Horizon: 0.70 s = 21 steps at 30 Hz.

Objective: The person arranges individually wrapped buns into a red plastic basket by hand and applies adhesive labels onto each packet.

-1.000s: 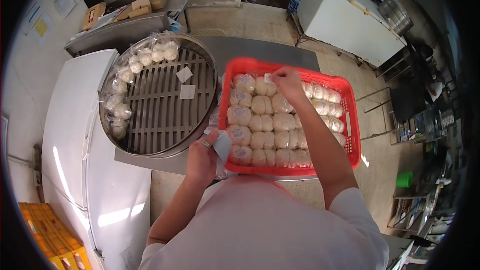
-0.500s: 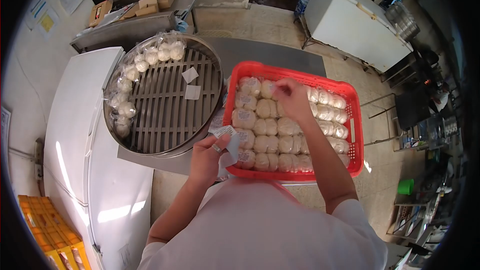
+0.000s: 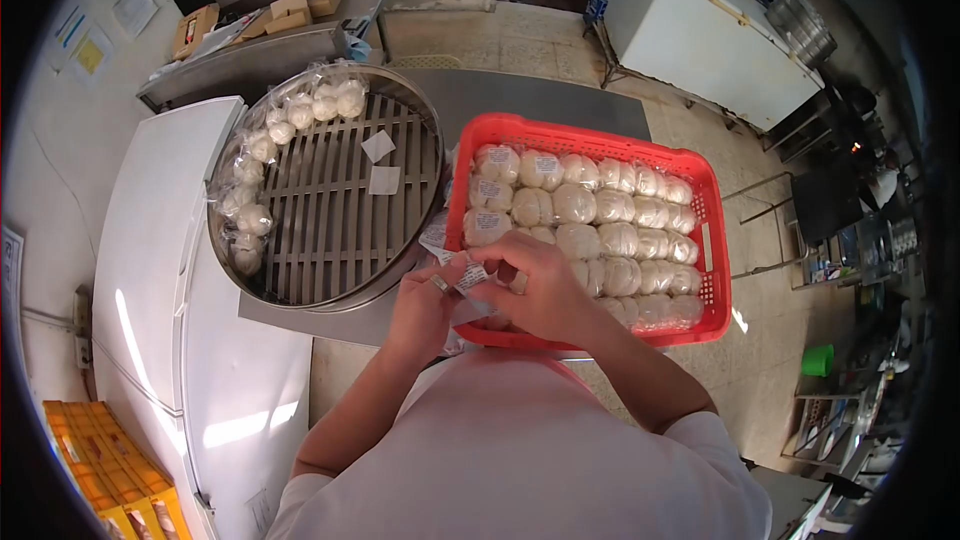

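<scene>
My left hand is closed on a sheet of printed sticker labels at the near left corner of a red plastic crate. Against that sheet, the fingers of my right hand are pinched at a label. Rows of white buns in clear plastic wrap fill the crate. Printed labels show on several packs along the left side, and one label is on the second pack of the far row. My hands and forearms hide part of the nearest rows.
Left of the crate stands a round metal steamer tray with slats, wrapped buns along its rim and two paper squares. Both rest on a grey table. A white chest freezer stands at the far right, yellow crates at lower left.
My right hand has come back from the far row of buns to the label sheet in my left hand. A label now shows on the second pack of that far row.
</scene>
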Each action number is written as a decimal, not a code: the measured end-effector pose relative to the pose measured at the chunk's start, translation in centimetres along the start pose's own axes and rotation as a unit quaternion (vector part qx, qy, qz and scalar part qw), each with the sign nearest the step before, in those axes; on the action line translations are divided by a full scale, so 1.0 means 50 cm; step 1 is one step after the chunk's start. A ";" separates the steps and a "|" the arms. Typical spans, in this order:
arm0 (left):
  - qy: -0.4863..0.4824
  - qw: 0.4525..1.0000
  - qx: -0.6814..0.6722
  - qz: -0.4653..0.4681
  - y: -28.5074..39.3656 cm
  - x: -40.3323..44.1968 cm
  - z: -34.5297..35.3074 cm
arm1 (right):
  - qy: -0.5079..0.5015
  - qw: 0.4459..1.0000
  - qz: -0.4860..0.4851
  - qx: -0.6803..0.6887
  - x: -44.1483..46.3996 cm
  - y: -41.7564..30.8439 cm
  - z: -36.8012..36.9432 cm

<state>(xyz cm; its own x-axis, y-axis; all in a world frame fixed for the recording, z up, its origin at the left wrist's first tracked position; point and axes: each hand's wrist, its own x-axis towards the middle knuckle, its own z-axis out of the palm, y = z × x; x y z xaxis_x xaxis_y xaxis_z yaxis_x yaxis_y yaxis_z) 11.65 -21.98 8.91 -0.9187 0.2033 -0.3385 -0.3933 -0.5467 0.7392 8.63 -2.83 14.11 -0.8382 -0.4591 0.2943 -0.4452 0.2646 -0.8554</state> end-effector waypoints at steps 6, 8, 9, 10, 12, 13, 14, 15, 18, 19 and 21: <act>0.022 0.999 -0.021 0.022 0.004 -0.005 0.023 | 0.023 0.999 -0.003 -0.030 -0.013 0.004 0.017; 0.024 0.999 -0.005 0.021 0.010 -0.006 0.028 | 0.033 0.998 -0.022 -0.058 -0.015 0.003 0.022; 0.038 0.999 0.013 0.020 0.009 -0.005 0.026 | 0.046 0.996 -0.033 -0.064 -0.017 0.003 0.025; 0.051 0.998 0.030 0.020 0.006 -0.004 0.022 | 0.058 0.995 -0.043 -0.069 -0.018 0.005 0.030; 0.062 0.996 0.056 0.019 0.000 -0.001 0.011 | 0.074 0.992 -0.061 -0.085 -0.019 0.007 0.036; 0.060 0.996 0.065 0.018 -0.003 0.001 0.003 | 0.078 0.990 -0.069 -0.095 -0.020 0.008 0.037; 0.058 0.996 0.073 0.017 -0.006 0.003 -0.003 | 0.082 0.988 -0.075 -0.105 -0.021 0.010 0.039; 0.066 0.995 0.077 0.012 -0.010 0.005 -0.009 | 0.085 0.988 -0.072 -0.107 -0.022 0.011 0.042; 0.078 0.994 0.069 0.008 -0.021 0.013 -0.018 | 0.092 0.982 -0.089 -0.138 -0.028 0.017 0.046; 0.076 0.996 0.055 0.013 -0.026 0.016 -0.020 | 0.092 0.976 -0.112 -0.163 -0.031 0.020 0.046; 0.073 0.996 0.041 0.017 -0.030 0.022 -0.022 | 0.091 0.968 -0.135 -0.189 -0.032 0.025 0.045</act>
